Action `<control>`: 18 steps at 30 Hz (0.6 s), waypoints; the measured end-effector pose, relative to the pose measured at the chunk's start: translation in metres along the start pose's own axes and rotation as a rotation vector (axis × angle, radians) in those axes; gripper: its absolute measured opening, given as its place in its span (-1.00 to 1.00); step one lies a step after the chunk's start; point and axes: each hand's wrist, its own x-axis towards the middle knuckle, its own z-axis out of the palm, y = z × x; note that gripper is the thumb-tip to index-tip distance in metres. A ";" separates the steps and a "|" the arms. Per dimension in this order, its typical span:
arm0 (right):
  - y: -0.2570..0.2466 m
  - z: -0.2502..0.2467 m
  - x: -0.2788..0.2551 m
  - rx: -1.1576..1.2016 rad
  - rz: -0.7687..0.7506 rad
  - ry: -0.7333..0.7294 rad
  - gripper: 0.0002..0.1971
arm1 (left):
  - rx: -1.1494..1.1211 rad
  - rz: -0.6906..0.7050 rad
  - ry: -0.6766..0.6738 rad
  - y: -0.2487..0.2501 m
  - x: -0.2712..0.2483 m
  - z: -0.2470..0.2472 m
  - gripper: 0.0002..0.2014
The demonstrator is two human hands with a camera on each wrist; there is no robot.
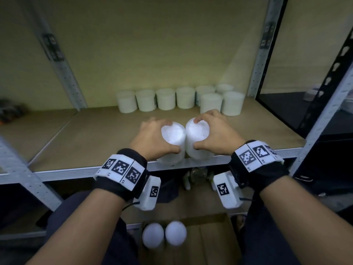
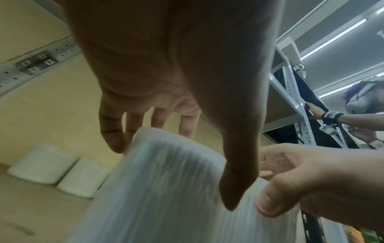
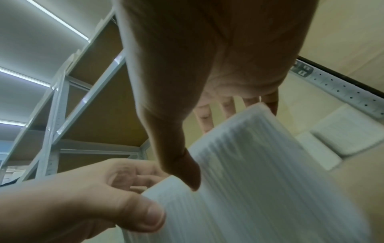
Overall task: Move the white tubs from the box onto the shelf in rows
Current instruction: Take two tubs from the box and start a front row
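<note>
Each hand grips one white tub from above, side by side over the front edge of the shelf [image 1: 91, 142]. My left hand [image 1: 152, 138] holds the left tub [image 1: 172, 138], whose ribbed wall [image 2: 166, 189] fills the left wrist view. My right hand [image 1: 214, 134] holds the right tub [image 1: 197, 134], seen ribbed and close [image 3: 259, 180] in the right wrist view. The two tubs touch. At the back of the shelf stands a row of several white tubs [image 1: 165, 99], with two more [image 1: 221, 103] in front of it at the right. Two tubs [image 1: 164, 234] remain in the cardboard box [image 1: 215, 243] below.
Grey perforated shelf posts [image 1: 63, 73] stand at the back left and right [image 1: 261, 60]. A dark shelving unit [image 1: 305, 111] adjoins on the right. A lower shelf holds some blurred items [image 1: 198, 175]. Another person's arm [image 2: 340, 117] reaches into a rack further off.
</note>
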 end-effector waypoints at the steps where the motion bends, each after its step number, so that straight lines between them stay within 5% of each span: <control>1: 0.001 0.005 0.007 0.012 0.001 -0.001 -0.34 | -0.007 -0.016 0.002 -0.003 0.004 0.001 -0.24; 18: 0.019 0.039 0.039 -0.073 -0.022 -0.036 -0.28 | -0.004 -0.078 -0.050 -0.021 0.018 0.017 -0.25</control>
